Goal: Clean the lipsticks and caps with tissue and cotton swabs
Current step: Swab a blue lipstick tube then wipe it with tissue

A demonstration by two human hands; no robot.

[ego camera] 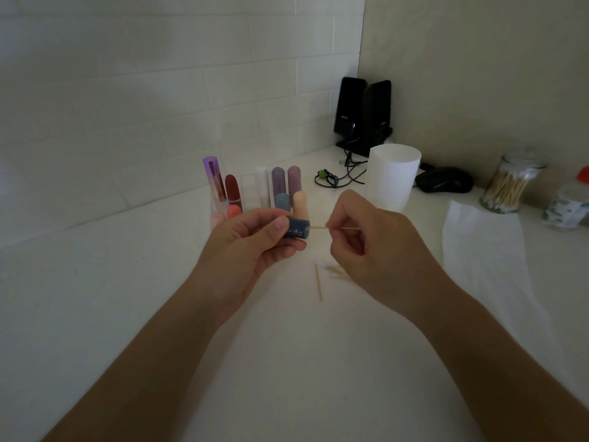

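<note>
My left hand grips a dark blue lipstick cap, its open end turned to the right. My right hand pinches a thin wooden cotton swab whose tip points into the cap's opening. Behind the hands a clear organizer holds several lipsticks in purple, red, pink, white, blue and beige. Used swabs lie on the table under my right hand. A tissue sheet lies flat at the right.
A white tissue roll stands behind my right hand. A glass jar of cotton swabs and a small bottle stand at the far right. Black speakers, a mouse and cables sit in the corner.
</note>
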